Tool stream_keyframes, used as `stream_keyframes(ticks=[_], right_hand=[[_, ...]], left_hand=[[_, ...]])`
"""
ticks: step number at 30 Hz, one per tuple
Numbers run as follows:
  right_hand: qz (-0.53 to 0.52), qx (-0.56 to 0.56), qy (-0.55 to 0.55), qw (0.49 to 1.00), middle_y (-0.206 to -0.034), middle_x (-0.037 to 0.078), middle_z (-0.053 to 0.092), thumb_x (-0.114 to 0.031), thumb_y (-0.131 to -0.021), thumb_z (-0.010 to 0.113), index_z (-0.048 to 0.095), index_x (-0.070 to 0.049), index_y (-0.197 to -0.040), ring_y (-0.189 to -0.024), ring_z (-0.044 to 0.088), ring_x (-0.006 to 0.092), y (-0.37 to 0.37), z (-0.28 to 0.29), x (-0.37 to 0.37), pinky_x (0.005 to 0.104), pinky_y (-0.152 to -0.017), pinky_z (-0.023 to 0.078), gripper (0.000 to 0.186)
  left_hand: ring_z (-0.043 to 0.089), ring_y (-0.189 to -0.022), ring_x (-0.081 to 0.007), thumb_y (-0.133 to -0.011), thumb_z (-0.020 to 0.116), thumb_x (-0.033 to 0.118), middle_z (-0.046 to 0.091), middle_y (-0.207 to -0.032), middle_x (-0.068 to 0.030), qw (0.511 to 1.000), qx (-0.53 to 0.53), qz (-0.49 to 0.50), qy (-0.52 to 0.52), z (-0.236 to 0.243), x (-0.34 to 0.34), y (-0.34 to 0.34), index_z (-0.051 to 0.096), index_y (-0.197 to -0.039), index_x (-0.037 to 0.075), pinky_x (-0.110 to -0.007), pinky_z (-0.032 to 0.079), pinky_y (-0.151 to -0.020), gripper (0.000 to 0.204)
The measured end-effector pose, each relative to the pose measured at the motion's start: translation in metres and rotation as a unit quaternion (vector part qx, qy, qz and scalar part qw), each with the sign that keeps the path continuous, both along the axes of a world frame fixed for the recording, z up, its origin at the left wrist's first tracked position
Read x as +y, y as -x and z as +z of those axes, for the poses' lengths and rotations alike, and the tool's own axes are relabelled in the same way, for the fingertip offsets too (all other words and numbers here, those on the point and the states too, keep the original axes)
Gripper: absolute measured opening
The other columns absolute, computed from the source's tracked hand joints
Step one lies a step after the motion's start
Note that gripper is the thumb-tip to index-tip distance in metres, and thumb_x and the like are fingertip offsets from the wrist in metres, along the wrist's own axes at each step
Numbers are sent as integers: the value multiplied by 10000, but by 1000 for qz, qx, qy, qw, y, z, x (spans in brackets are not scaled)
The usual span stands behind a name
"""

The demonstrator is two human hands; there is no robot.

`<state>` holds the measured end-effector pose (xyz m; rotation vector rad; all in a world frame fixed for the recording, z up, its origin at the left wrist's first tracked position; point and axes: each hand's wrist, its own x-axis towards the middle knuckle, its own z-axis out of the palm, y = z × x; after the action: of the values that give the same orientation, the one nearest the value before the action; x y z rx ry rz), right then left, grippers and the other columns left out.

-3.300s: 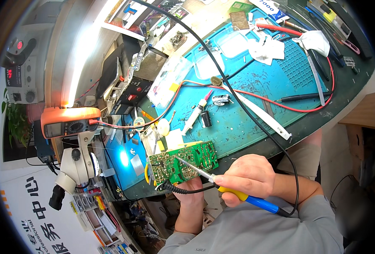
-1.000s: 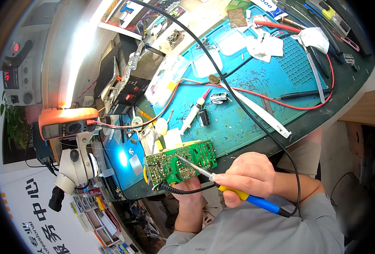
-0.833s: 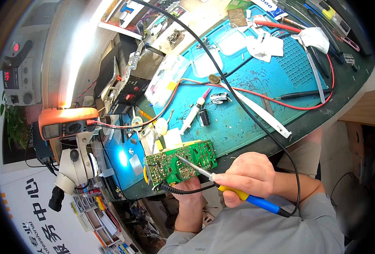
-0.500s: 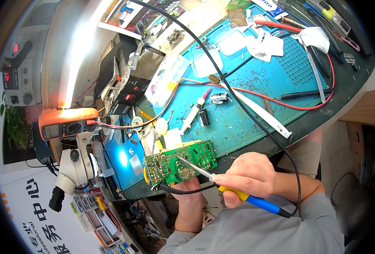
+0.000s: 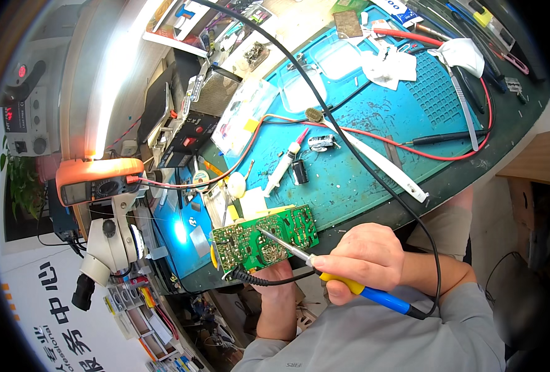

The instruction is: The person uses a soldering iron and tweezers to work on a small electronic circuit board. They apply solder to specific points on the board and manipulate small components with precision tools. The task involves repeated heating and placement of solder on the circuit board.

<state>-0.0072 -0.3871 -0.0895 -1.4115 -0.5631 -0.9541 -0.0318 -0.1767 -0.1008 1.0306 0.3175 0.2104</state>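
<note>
Green circuit board [image 5: 266, 242], its soldered face turned up, sits at the near edge of the bench [image 5: 343, 232], tilted a little, with its right end higher. Left hand [image 5: 277, 271] grips it from below at the near long side; most of the fingers are hidden behind it. Right hand [image 5: 365, 251] is closed around the yellow and blue handle of a soldering iron [image 5: 351, 285], thumb and fingers pinching the yellow part. The iron's metal tip points left over the upper middle of the board (whether it touches a joint is too small to tell). From the handle's rear a black cord [image 5: 437, 260] loops up and across the bench. A ribbed black cable [image 5: 250, 277] runs from the board's lower left corner and passes in front of the left hand.

Beyond the board, on a blue mat [image 5: 355, 155], lie a syringe [image 5: 282, 172] with a pink tip, a black capacitor [image 5: 299, 172] just beside it, and a white-handled brush [image 5: 380, 164] under the cord. An orange multimeter [image 5: 101, 180] stands to the left, above a white microscope [image 5: 107, 245].
</note>
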Motion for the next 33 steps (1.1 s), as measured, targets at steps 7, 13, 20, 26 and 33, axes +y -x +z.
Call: stream_keyframes(ticks=[7, 13, 20, 26, 33], right_hand=[[1, 0, 0, 1000, -700, -3, 630, -163, -854, 669, 723, 11, -993, -502, 583, 101, 0, 1, 0, 226, -424, 449, 229], [2, 1, 3, 1000, -699, -5, 626, -157, -851, 669, 722, 12, -997, -504, 583, 101, 0, 1, -1, 227, -427, 449, 230], [0, 0, 0, 1000, -716, 24, 642, -240, -931, 638, 701, 11, -960, -495, 569, 106, 0, 0, 1, 235, -407, 451, 261], [1, -3, -2, 1000, -717, 24, 642, -239, -934, 636, 699, 13, -962, -496, 570, 104, 0, 0, 1, 233, -405, 449, 261], [2, -5, -1, 1000, -710, 20, 634, -245, -937, 638, 698, 14, -965, -494, 567, 104, 0, 0, 1, 235, -404, 449, 267]], left_hand=[[534, -1253, -263, -994, 552, 311, 523, -1389, -83, 1000, 0, -9, -11, 1, 3, 0, 434, -1428, 102, -429, 464, -1051, 496], [537, -1250, -265, -1000, 542, 325, 533, -1378, -85, 1000, 5, -13, -15, 1, 5, -1, 441, -1419, 93, -431, 462, -1052, 489], [539, -1251, -268, -1009, 516, 364, 538, -1373, -89, 1000, 2, -2, -15, 1, 6, -2, 444, -1414, 93, -435, 460, -1053, 493], [541, -1247, -266, -1004, 520, 370, 546, -1360, -85, 999, -7, -14, -34, 5, 4, -3, 457, -1400, 93, -438, 460, -1053, 487], [540, -1249, -270, -980, 558, 356, 541, -1366, -90, 999, 3, 4, -37, 2, 8, -3, 456, -1401, 82, -444, 455, -1061, 512]])
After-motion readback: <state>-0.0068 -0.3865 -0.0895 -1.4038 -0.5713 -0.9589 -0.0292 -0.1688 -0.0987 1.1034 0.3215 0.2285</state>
